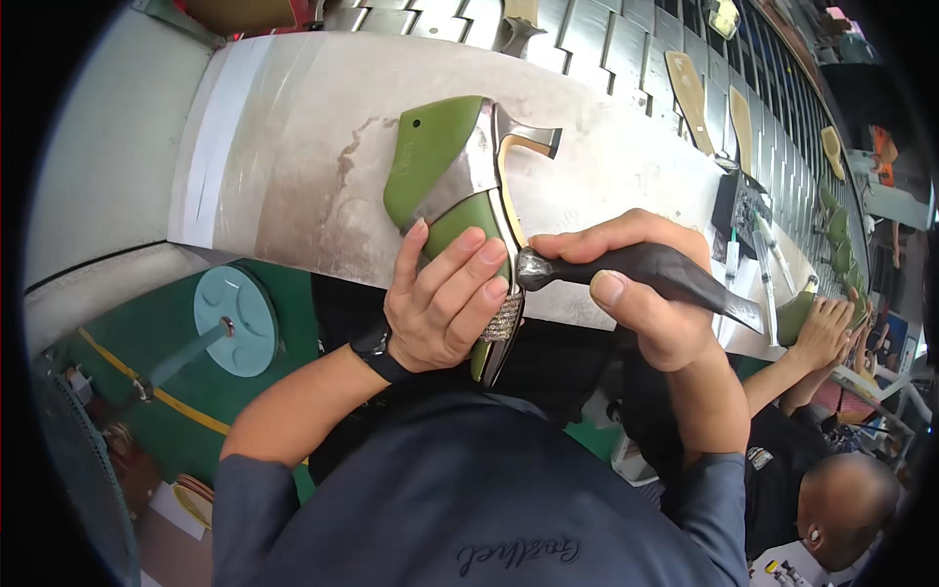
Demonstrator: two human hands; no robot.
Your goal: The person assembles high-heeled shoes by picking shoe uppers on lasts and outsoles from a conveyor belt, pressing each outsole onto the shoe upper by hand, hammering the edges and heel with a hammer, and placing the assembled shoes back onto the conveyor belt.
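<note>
A high-heeled shoe on a green shoe last (427, 159) is tipped on its side over the near edge of the worktable. Its heel (533, 135) points right; a silver back band wraps the last and a glittery strap (502, 319) crosses near the toe. My left hand (442, 301), a dark band at its wrist, grips the forefoot with the fingers across it; the thumb is hidden. In my right hand (657, 284) is a dark-handled hand tool (665, 271) with a rounded metal end and a flat metal tip. The rounded end touches the sole's edge.
Behind the worktable (293, 147) runs a slatted metal conveyor (587, 54) carrying tan insoles (690, 98). Syringe-like tubes (773, 254) and a dark box (736, 210) stand at right. A co-worker's hand (827, 331) is beyond them. A round blue-grey disc (235, 321) stands at left.
</note>
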